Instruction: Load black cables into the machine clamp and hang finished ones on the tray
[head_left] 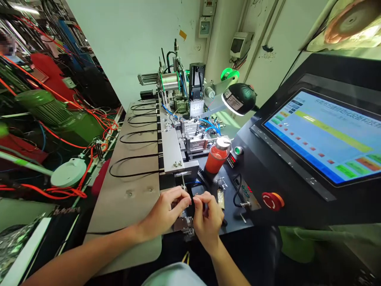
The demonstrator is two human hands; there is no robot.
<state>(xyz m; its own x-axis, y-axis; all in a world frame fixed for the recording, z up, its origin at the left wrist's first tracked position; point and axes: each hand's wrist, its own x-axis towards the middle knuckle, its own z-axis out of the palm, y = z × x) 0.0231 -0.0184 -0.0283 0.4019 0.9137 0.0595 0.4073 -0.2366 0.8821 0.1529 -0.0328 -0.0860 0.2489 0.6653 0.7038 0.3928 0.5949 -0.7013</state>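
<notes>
My left hand [170,206] and my right hand [208,218] are close together over the front of a bench machine. Thumb and fingertips are pinched on each; whatever lies between them is too small or hidden to make out. Just below the fingers sits a small metal fixture [185,225], partly covered by my hands. Ahead of them is the end of a flat metal rail cover [172,149]. Several looped black cables [135,174] lie on the metal plate to the left, their ends at the rail.
A red jar [216,157] with a metal lid stands behind my right hand. To the right are a red emergency stop button [273,201] and a lit touchscreen [324,135]. A black lamp [241,97] overhangs the machine. Orange hoses [71,192] run along the left floor.
</notes>
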